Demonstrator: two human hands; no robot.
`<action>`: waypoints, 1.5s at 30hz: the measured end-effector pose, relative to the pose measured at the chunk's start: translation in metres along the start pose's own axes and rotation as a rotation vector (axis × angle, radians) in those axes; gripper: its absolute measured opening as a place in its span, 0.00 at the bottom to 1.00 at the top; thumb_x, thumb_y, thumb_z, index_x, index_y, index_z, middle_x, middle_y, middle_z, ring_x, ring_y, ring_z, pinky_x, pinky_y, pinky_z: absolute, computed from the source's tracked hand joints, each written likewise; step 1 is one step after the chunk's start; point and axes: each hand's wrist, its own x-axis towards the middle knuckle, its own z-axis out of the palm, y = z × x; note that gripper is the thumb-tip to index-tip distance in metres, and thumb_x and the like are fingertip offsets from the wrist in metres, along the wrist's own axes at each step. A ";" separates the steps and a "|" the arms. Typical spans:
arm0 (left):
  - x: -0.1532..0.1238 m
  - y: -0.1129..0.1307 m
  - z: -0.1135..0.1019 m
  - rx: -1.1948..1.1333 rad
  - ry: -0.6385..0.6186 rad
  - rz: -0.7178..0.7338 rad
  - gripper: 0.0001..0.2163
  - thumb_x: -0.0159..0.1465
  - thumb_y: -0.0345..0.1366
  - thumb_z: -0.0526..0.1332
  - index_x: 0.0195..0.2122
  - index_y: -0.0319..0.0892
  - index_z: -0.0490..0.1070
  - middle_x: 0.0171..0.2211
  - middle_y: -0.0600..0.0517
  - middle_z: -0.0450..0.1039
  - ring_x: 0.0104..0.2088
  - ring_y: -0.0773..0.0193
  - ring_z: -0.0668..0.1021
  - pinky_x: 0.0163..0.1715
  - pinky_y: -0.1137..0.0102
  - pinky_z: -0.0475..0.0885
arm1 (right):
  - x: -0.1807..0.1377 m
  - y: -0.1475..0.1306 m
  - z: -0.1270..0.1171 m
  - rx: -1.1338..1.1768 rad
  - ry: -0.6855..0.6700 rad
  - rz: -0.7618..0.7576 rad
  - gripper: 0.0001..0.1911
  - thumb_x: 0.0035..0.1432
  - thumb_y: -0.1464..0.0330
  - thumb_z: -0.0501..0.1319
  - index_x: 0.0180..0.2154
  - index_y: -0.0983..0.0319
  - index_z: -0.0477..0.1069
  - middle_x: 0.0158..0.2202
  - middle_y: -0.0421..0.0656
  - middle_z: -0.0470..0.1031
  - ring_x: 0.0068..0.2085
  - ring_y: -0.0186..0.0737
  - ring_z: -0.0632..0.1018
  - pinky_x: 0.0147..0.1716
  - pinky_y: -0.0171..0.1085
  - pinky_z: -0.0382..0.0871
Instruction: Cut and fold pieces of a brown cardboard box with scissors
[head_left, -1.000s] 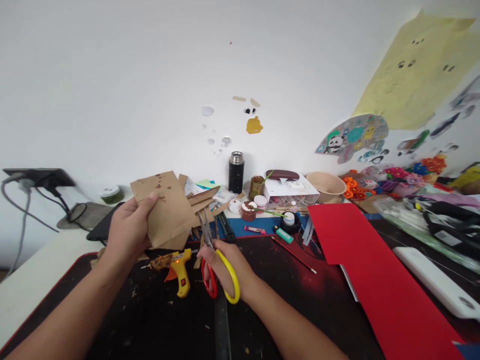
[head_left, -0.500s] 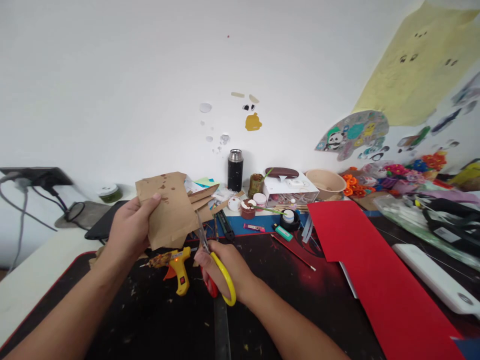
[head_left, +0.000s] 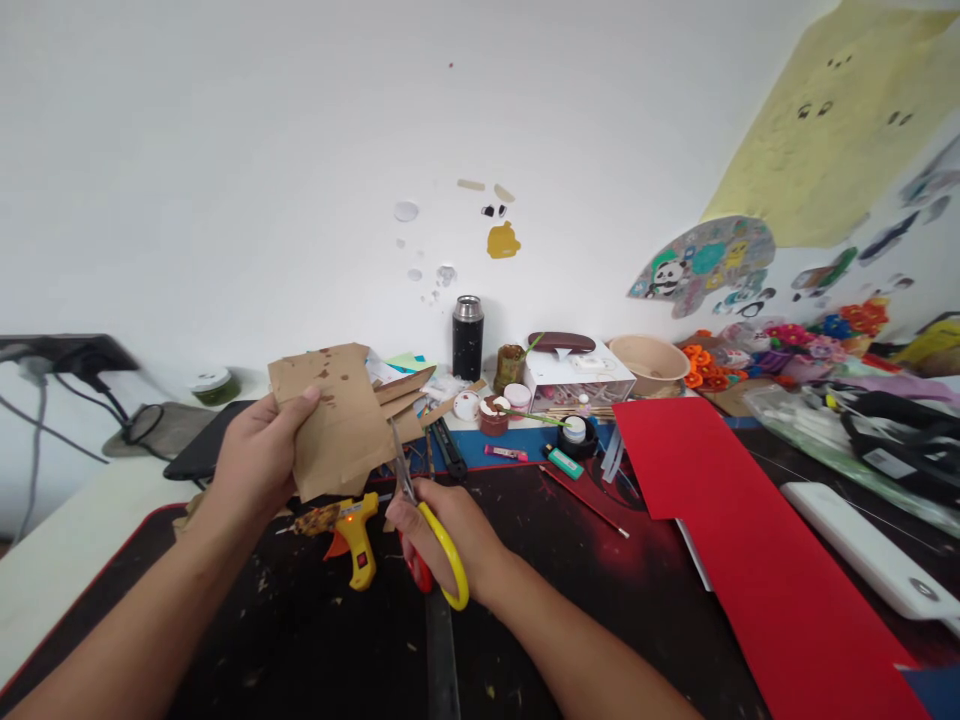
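My left hand (head_left: 262, 445) pinches a piece of brown cardboard (head_left: 334, 415) by its left side, thumb on top. The cardboard has dark brown spots near its upper edge and is held up above the mat. In my right hand (head_left: 450, 525) are scissors (head_left: 451, 560) with one yellow and one red handle. Their blades point up and away, against the cardboard's right edge; whether they bite into it I cannot tell. A yellow hot glue gun (head_left: 358, 540) with a lit orange light lies on the black mat (head_left: 300, 640), below the cardboard.
A metal ruler-like strip (head_left: 442, 650) lies in front of my right hand. Red card (head_left: 697, 480) covers the right side. Behind are a cutter knife (head_left: 448, 448), a black thermos (head_left: 468, 345), small paint jars (head_left: 493, 418), a green lighter (head_left: 564, 462) and a red pencil (head_left: 589, 503).
Hardly anything differs. The whole view has shifted slightly, and both hands keep their hold on the cardboard and the scissors.
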 end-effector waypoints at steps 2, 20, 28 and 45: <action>-0.001 0.001 0.001 -0.007 0.009 0.004 0.24 0.40 0.44 0.80 0.37 0.39 0.82 0.25 0.52 0.83 0.19 0.62 0.79 0.15 0.71 0.76 | 0.000 0.000 0.000 0.007 0.001 0.000 0.28 0.71 0.41 0.56 0.40 0.60 0.71 0.23 0.37 0.73 0.20 0.34 0.76 0.20 0.29 0.66; -0.001 0.000 -0.001 0.004 -0.002 0.001 0.21 0.44 0.41 0.79 0.38 0.39 0.82 0.25 0.52 0.83 0.19 0.61 0.80 0.17 0.69 0.79 | -0.001 -0.004 0.000 -0.003 0.021 -0.009 0.22 0.72 0.47 0.58 0.37 0.59 0.69 0.23 0.37 0.73 0.20 0.33 0.75 0.21 0.29 0.65; -0.005 0.003 0.004 0.009 0.002 -0.005 0.18 0.45 0.39 0.77 0.37 0.39 0.82 0.24 0.51 0.83 0.18 0.61 0.79 0.15 0.71 0.76 | -0.001 -0.004 0.001 0.009 0.013 0.010 0.21 0.74 0.49 0.56 0.37 0.59 0.68 0.22 0.36 0.72 0.19 0.33 0.75 0.21 0.28 0.65; -0.004 0.000 0.005 0.031 0.016 -0.014 0.17 0.47 0.37 0.76 0.38 0.40 0.81 0.23 0.52 0.82 0.19 0.60 0.79 0.16 0.70 0.77 | -0.002 -0.011 0.000 -0.062 0.033 0.051 0.22 0.73 0.49 0.58 0.33 0.58 0.66 0.19 0.34 0.69 0.18 0.34 0.73 0.21 0.30 0.61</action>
